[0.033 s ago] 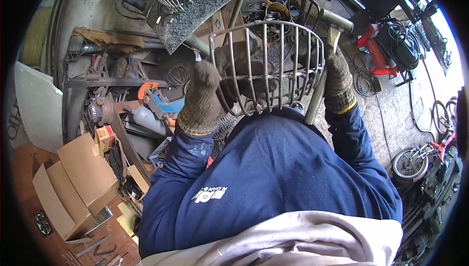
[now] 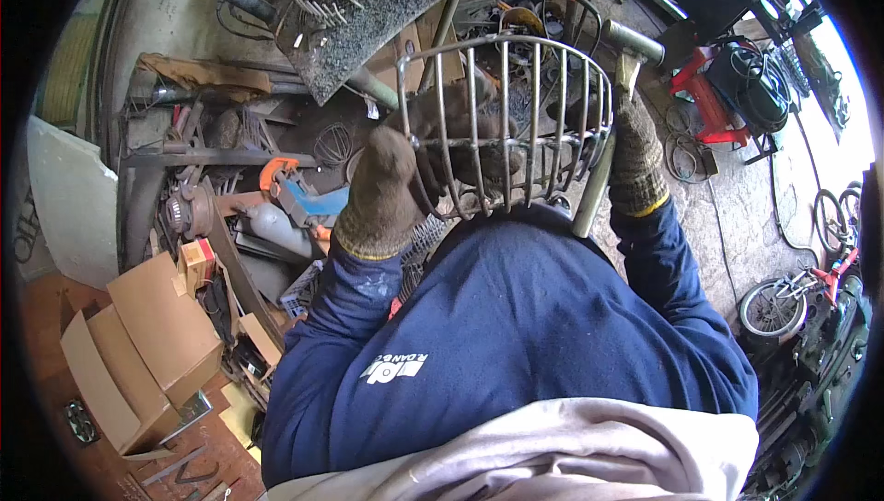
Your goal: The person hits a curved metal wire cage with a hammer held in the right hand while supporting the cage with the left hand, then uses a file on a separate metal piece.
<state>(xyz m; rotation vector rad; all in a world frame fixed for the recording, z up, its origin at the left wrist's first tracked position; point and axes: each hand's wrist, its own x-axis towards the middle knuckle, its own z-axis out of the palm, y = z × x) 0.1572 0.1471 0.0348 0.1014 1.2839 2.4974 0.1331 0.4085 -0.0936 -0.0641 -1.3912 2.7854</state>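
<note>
A curved basket-like cage of bare metal rods (image 2: 505, 142) is held up in front of my body. My left hand (image 2: 379, 183), in a brown knit glove, is closed around its left side, with the fingers showing behind the bars. A hammer (image 2: 633, 42) with a cylindrical metal head and a pale handle stands at the cage's right side. My right hand (image 2: 637, 151), gloved alike, is wrapped round the hammer's handle. Some dark glove fingers show through the right-hand bars, so whether this hand also grips the cage is hard to tell.
A metal worktable (image 2: 368, 31) covered with dark grit stands ahead. Left are a blue and orange tool (image 2: 308, 197), scrap metal and an open cardboard box (image 2: 166, 326). Right are a red stand (image 2: 711, 100) with a dark machine, cables and a small bicycle (image 2: 775, 306).
The cage has tilted slightly, and my left hand has shifted a little on its side. The hammer and my right hand have moved only slightly.
</note>
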